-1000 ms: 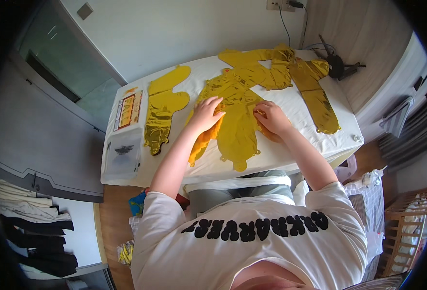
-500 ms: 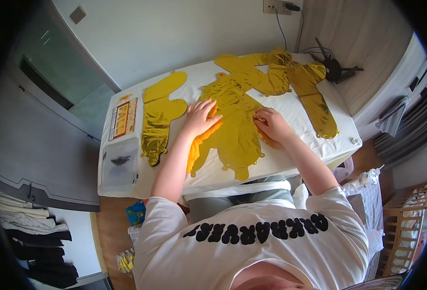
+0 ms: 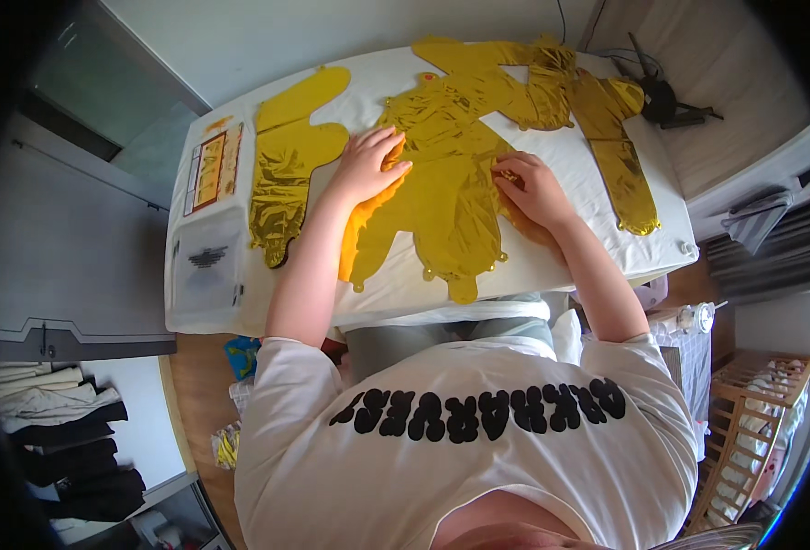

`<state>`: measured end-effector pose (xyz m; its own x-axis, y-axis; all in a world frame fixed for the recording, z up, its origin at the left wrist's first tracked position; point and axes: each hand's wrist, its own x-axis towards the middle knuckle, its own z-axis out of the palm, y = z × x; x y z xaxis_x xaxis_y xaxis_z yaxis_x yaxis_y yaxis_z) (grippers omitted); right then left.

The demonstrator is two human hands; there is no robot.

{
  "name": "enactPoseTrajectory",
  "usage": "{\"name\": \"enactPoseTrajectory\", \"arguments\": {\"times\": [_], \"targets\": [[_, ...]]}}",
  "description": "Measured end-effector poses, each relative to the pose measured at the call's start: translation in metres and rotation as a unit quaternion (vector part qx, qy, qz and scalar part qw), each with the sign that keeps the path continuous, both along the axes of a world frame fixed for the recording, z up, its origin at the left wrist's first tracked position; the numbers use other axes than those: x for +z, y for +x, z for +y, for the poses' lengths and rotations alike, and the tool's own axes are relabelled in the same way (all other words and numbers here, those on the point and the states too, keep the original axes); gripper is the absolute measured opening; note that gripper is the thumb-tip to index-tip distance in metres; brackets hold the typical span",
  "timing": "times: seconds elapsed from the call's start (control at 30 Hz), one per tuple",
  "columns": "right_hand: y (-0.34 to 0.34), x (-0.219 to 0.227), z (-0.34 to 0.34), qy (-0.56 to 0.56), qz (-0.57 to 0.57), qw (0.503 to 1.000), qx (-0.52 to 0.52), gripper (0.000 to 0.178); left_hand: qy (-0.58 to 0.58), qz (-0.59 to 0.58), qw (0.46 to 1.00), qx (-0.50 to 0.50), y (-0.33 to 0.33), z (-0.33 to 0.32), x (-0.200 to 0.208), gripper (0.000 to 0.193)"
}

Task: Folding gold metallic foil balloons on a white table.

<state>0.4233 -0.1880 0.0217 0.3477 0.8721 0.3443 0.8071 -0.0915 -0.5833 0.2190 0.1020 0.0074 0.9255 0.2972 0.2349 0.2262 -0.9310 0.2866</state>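
Flat, uninflated gold foil balloons lie on a white-covered table (image 3: 322,298). The large middle foil balloon (image 3: 446,197) has several lobes and small tabs along its near edge. Along its left side, my left hand (image 3: 366,167) is closed on a thin orange sheet (image 3: 357,229), bunched between thumb and fingers. My right hand (image 3: 535,191) pinches crinkled gold foil at the balloon's right side, with more orange showing beneath that hand. What the undersides of both hands touch is hidden.
Left of my arm lie another foil balloon (image 3: 286,174), a printed card (image 3: 211,170) and a clear plastic packet (image 3: 208,270). Further foil balloons (image 3: 607,137) stretch along the back right, by a black router (image 3: 659,101). A wooden crib (image 3: 744,431) stands at right.
The view has shifted, so the table sits higher in the picture. Both hands stay at the sides of the middle balloon; my left fingers look closer together.
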Motion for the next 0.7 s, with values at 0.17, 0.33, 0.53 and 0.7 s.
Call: {"name": "enactPoseTrajectory", "arguments": {"times": [0.17,0.33,0.53,0.7], "targets": [[0.0007,-0.0031,-0.0009,-0.005,0.019,1.0,-0.002,0.022,-0.026,-0.012,1.0,-0.008,-0.0018,0.001,-0.001,0.065],[0.0018,-0.0014,-0.0025,-0.011,0.008,1.0,0.0,0.023,-0.032,-0.01,0.999,0.004,0.0009,-0.004,0.0031,0.068],[0.001,0.0012,-0.0022,-0.012,0.018,1.0,0.002,0.023,-0.048,0.01,0.999,0.009,-0.0002,-0.0044,0.0059,0.082],[0.0025,-0.0017,-0.0029,-0.01,0.019,1.0,0.001,0.023,-0.042,0.01,0.999,0.009,0.0009,-0.0066,0.006,0.083]]}}
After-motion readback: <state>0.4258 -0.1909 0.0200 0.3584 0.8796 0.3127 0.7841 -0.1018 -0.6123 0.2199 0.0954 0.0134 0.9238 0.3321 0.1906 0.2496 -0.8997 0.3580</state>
